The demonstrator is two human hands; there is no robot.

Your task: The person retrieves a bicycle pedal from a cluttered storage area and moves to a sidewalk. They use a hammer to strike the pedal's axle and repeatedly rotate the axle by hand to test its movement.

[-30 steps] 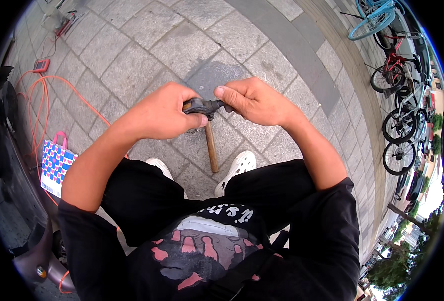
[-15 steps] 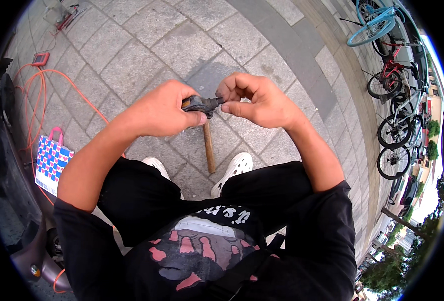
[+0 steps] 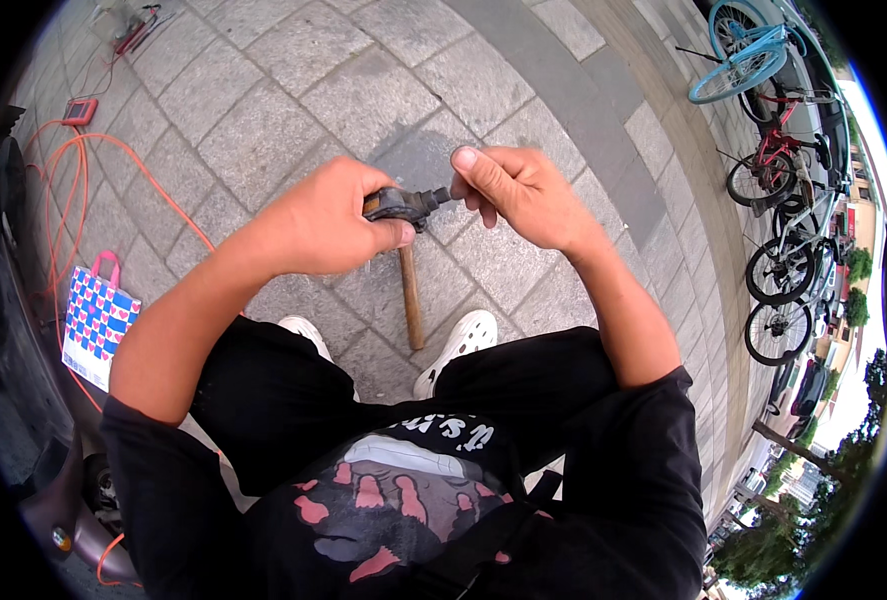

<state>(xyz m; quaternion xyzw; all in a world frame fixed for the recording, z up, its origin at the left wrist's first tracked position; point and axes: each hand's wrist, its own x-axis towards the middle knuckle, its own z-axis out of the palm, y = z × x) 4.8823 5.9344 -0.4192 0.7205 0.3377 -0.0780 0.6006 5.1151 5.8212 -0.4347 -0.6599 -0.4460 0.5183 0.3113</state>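
My left hand (image 3: pixel 338 215) is closed round a dark metal part (image 3: pixel 403 207), with its thumb along the near side. A narrower stepped end points right from the part. At that tip, my right hand (image 3: pixel 523 195) has its fingers curled against the end, its thumb lying above. The fingers cover the very tip. Beneath the part a wooden handle (image 3: pixel 410 300) lies on the paving, like that of a hammer; its far end is hidden behind the part and my hand.
Stone paving (image 3: pixel 263 110) surrounds my white clogs (image 3: pixel 458 350). An orange hose (image 3: pixel 153 190) loops at the left, by a small red device (image 3: pixel 80 112) and a checked heart-patterned bag (image 3: pixel 101 315). A dark vehicle (image 3: pixel 23 420) stands at the left edge. Parked bicycles (image 3: pixel 778 270) line the right.
My right thumb has swung from below the part's tip to above it, and the fingers have curled downward. My left hand keeps its hold.
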